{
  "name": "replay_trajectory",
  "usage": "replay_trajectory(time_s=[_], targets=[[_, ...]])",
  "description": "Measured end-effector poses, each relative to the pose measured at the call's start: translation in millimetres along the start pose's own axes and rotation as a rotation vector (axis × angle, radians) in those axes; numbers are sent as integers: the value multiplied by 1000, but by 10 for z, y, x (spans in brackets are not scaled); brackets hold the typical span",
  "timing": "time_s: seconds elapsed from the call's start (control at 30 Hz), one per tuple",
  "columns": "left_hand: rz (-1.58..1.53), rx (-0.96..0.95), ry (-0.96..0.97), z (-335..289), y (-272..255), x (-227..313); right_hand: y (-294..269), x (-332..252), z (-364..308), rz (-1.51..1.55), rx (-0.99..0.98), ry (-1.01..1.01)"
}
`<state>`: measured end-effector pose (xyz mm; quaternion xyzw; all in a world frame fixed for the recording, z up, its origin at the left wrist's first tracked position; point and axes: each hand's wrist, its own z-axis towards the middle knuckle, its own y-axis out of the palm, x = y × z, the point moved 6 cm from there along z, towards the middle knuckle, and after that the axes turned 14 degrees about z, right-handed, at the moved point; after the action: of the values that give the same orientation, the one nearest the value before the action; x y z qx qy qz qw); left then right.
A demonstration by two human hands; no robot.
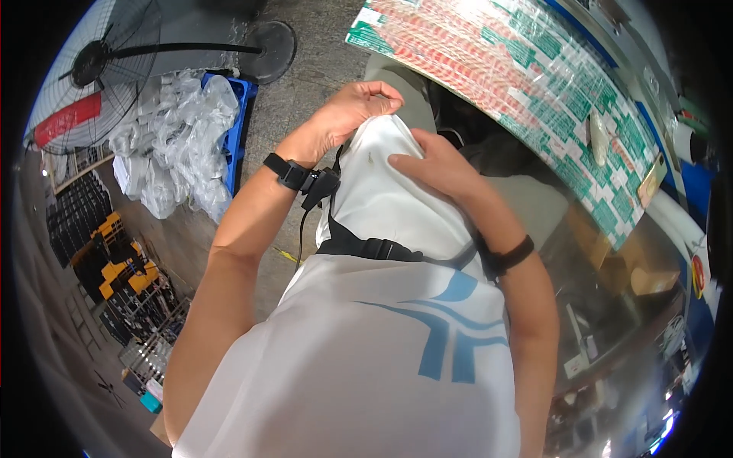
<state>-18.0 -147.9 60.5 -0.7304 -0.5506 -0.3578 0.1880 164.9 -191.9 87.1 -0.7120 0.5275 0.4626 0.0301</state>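
The lower part of the white shirt [385,179] that I wear is stretched forward from my waist, with a small dark spot near its far end. My left hand [355,114] is closed in a pinch at the far edge of this cloth. On the cloth's right side, my right hand [435,162] grips the fabric, its thumb lying on top and its other fingers hidden beneath. A black strap with a buckle [379,249] crosses the shirt at my waist. A small black device [298,177] is strapped to my left wrist, and a black band [513,256] circles my right forearm.
At the right stands a table [489,65] covered with green, white and red printed sheets; a phone [651,182] lies at its edge. A floor fan [92,65] and clear plastic bags [179,141] on a blue pallet [240,126] are at the left. Racks [126,267] stand farther left.
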Motion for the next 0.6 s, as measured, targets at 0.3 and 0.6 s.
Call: replay_trajectory(time_s=[0.3, 0.6], targets=[[113, -83, 29, -325, 163, -85, -61, 206, 230, 345, -12, 136], [630, -192, 12, -658, 167, -3, -57, 84, 163, 439, 129, 86]])
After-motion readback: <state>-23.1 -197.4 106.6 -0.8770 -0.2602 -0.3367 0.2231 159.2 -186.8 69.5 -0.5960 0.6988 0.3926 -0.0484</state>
